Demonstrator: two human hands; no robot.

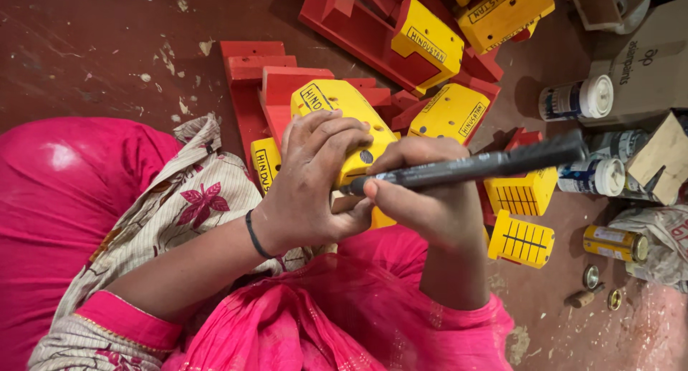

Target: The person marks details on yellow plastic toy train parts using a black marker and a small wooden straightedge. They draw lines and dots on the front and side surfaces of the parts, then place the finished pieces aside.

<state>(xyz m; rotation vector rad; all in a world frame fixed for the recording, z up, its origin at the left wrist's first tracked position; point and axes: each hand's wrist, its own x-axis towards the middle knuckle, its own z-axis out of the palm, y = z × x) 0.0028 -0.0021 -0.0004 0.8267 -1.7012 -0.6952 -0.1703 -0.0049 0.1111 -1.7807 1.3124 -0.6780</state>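
Head view: left hand [309, 188] wraps around a yellow wooden block [349, 127], fingers curled over its top edge, firm grasp. Block sits mid-frame, just above the lap, one dark hole on its side face. Right hand [423, 192] pinches a black marker [473, 167], tip touching the block's lower edge, barrel pointing to 3 o'clock. Black band on the left wrist.

At 12 o'clock from the hands: pile of red and yellow wooden parts [401, 49] on the dark red floor [107, 49]. At 3 o'clock: two yellow blocks with black grid lines [523, 213], small paint tins [577, 99], a yellow can [615, 243] lying on its side. Pink clothing [344, 321] fills 6 to 9 o'clock.
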